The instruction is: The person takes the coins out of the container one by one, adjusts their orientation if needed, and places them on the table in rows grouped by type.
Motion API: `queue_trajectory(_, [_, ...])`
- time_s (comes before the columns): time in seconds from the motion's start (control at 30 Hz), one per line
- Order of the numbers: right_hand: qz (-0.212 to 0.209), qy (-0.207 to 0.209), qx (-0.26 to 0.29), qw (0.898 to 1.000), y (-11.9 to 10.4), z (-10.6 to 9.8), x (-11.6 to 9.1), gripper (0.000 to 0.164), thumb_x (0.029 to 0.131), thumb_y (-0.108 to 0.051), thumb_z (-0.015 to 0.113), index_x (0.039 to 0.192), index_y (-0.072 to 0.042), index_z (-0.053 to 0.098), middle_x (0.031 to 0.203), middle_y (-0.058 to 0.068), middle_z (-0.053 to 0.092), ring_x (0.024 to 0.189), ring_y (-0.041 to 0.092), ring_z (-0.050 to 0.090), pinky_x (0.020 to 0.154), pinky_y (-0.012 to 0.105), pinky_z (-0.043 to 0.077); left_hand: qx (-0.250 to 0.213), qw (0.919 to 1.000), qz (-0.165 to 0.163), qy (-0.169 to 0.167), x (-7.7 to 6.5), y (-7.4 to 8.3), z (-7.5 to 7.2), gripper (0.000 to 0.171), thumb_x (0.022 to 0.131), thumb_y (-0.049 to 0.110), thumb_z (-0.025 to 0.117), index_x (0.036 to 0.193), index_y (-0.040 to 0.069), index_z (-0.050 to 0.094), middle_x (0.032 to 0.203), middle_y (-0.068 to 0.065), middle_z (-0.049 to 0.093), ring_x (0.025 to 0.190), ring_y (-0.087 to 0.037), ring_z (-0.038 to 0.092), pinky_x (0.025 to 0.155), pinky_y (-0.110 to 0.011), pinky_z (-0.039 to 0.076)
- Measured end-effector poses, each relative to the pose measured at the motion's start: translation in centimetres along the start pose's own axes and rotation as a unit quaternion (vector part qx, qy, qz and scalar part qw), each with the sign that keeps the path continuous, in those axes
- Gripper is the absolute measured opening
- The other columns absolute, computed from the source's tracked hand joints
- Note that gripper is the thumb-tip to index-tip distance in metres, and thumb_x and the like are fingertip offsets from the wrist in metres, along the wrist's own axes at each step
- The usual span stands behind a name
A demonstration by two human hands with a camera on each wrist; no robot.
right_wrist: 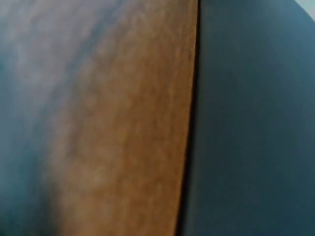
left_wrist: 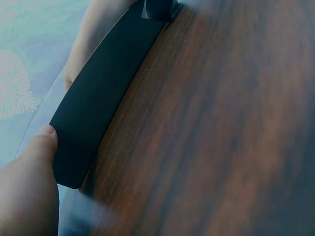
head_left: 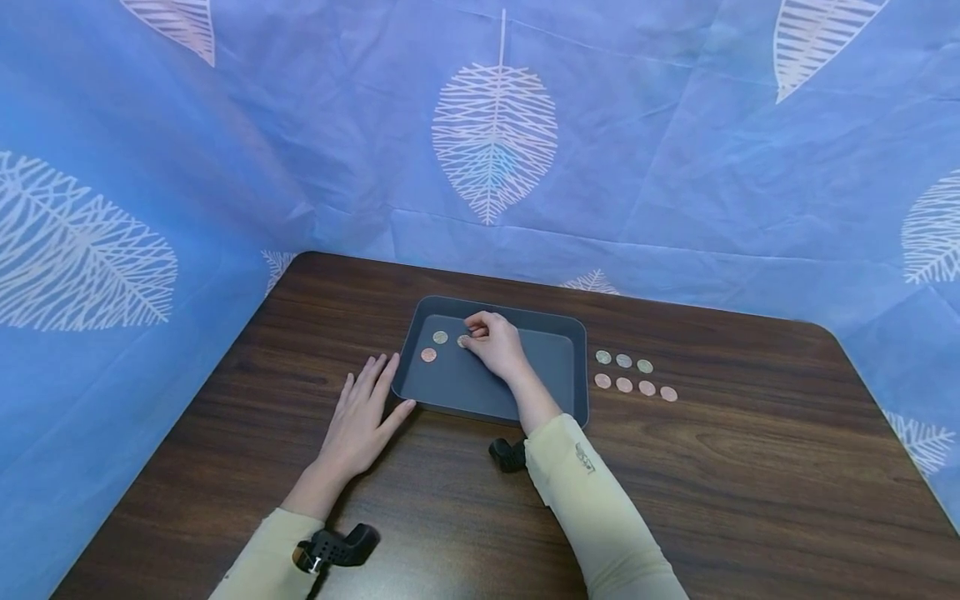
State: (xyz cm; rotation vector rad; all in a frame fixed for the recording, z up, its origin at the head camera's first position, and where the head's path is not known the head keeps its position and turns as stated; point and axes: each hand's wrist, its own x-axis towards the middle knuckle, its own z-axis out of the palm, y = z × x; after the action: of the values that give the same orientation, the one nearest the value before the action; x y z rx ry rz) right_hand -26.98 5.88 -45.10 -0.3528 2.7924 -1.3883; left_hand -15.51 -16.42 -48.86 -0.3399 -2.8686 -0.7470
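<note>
A dark grey tray lies on the wooden table. Inside its left part are a silvery coin and a copper coin. My right hand reaches over the tray and pinches another silvery coin between thumb and finger, low over the tray floor. At the tray's front left corner, my left hand lies with fingers spread, fingertips at the rim. In the left wrist view the thumb touches the tray's outer wall. The right wrist view has only the tray's side and blurred wood.
Right of the tray, two rows of coins lie on the table: three silvery coins behind, several copper coins in front. A blue cloth with white leaf prints hangs behind. Black wrist devices sit on both arms.
</note>
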Motion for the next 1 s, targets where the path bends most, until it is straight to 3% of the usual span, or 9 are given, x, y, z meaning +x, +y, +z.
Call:
queue_trajectory(0.37, [0.002,-0.020,-0.023,1.000,0.20,0.15,0.14,0.020,0.087,-0.009,0.070,0.105,-0.002,0.067,0.096,0.010,0.060,0.085,0.021,0.058,0.073,0.032,0.049,-0.002,1.0000,0.003,0.008,-0.06,0.01,0.04,0.075,0.095,0.059,0.040,0.155,0.021,0.016,0.156,-0.012,0.021,0.144,-0.029,0.012,0.113,-0.054,0.006])
queue_trajectory(0.67, [0.022,-0.043,-0.025,0.999,0.30,0.16,-0.12,0.021,0.089,-0.011,0.069,0.108,-0.003,0.068,0.096,0.009,0.055,0.082,0.020,0.054,0.070,0.031,0.046,0.005,1.0000,0.000,0.005,-0.07,0.08,0.04,0.074,0.096,0.057,0.043,0.155,0.022,0.015,0.156,-0.013,0.022,0.144,-0.030,0.013,0.113,-0.055,0.006])
queue_trajectory(1.0, [-0.001,-0.028,-0.030,0.999,0.14,0.20,-0.19,0.013,0.086,-0.007,0.071,0.098,-0.005,0.067,0.092,0.008,0.055,0.080,0.020,0.053,0.069,0.031,0.045,0.005,0.9999,0.005,0.008,-0.06,0.01,0.05,0.074,0.096,0.059,0.040,0.155,0.022,0.015,0.156,-0.013,0.022,0.144,-0.030,0.013,0.113,-0.056,0.008])
